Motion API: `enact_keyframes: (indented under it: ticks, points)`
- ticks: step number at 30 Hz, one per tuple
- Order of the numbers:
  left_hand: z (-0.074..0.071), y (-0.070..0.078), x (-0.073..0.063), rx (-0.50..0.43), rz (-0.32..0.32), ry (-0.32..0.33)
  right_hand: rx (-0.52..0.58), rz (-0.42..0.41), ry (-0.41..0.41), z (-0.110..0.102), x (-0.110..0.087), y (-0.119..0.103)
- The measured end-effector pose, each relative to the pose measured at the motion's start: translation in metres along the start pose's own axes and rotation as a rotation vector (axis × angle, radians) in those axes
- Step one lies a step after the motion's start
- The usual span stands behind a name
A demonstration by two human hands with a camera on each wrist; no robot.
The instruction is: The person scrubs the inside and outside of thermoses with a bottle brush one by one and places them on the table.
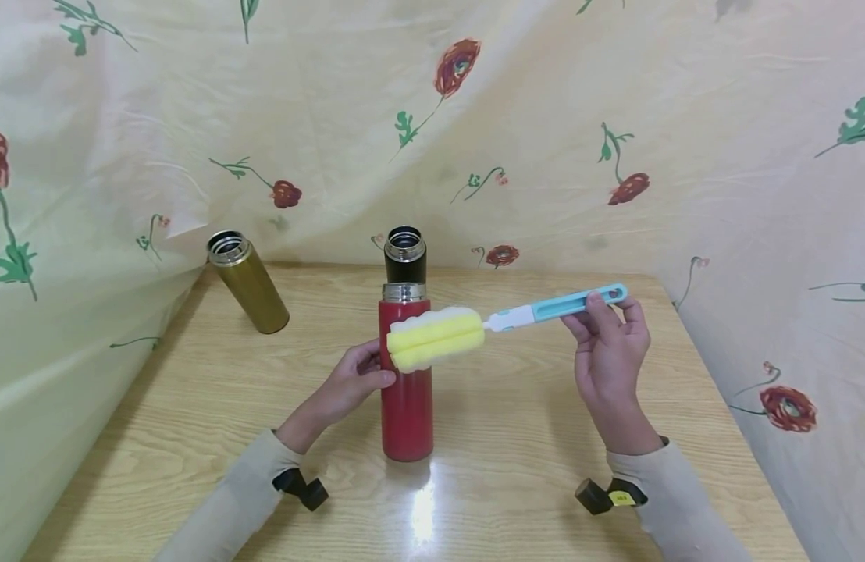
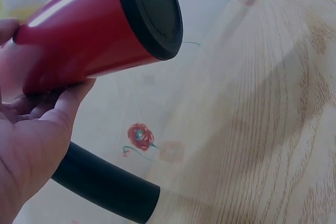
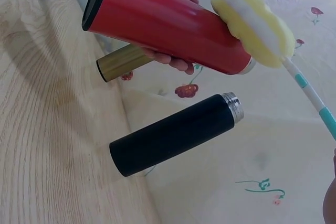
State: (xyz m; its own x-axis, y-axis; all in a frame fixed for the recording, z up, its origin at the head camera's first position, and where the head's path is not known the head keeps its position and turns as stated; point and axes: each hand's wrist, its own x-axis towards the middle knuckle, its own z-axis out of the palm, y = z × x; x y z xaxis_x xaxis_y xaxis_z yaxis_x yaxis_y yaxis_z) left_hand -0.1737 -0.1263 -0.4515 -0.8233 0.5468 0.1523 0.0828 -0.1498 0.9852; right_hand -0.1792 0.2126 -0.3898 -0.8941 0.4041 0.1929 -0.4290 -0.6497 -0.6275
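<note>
Two sleeves (image 1: 229,499), left hand (image 1: 348,386) gripping one red flask (image 1: 407,417), right hand (image 1: 611,359) pinching one brush (image 1: 513,317), two flasks (image 1: 253,293) farther back

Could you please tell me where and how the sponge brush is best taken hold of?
The brush is probably best gripped by its blue handle, near the holed end, coming from the right: the handle is slim and points right, whereas the sponge head lies left, overlapping the red bottle in the head view. The right hand grips it there.
</note>
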Motion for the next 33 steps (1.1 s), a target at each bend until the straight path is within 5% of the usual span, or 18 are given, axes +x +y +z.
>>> enact_keyframes:
  ticks: [6, 17, 33]
  points:
    - [-0.004, -0.002, -0.001, -0.042, 0.021, -0.041, -0.013, 0.004, 0.009, -0.002, 0.001, 0.001]
    - [-0.006, -0.003, 0.0, 0.029, 0.027, 0.041, -0.021, -0.009, 0.0, -0.002, 0.004, -0.003]
    - [-0.009, -0.007, 0.0, -0.064, 0.093, -0.016, 0.064, -0.025, -0.02, 0.015, 0.019, -0.002]
